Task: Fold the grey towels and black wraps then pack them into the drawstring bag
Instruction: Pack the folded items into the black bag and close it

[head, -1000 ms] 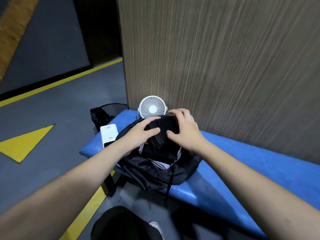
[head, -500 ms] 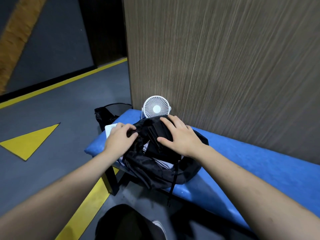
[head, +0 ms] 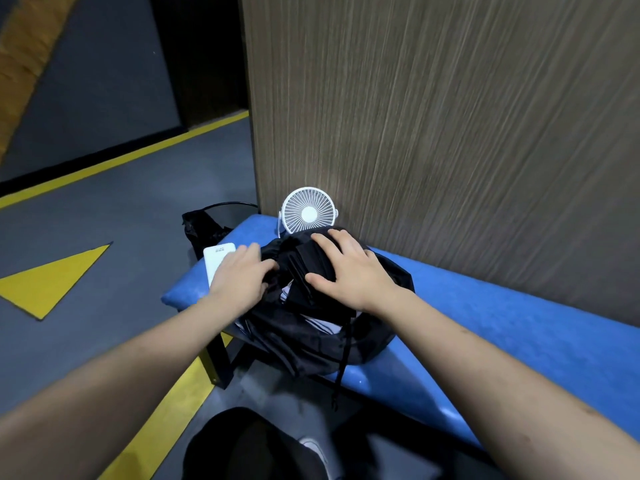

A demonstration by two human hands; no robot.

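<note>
The black drawstring bag [head: 304, 344] lies open on the left end of a blue bench [head: 502, 341]. A folded black wrap [head: 304, 271] sits in the bag's mouth, over pale folded cloth [head: 325, 325] that peeks out beneath it. My right hand [head: 349, 268] lies flat on the wrap, fingers spread, pressing it down. At the bag's left rim my left hand [head: 242, 275] grips the fabric edge with curled fingers. A drawstring cord [head: 343, 362] hangs off the bench front.
A small white fan [head: 308, 211] stands behind the bag against a wood-grain wall. A white power bank [head: 216, 263] lies at the bench's left end, partly under my left hand. A black bin [head: 207, 225] stands on the grey floor beyond. My knee shows below.
My left hand has left the wrap and moved left to the bag's rim. My right hand has flattened on top of the wrap, which has sunk lower into the bag.
</note>
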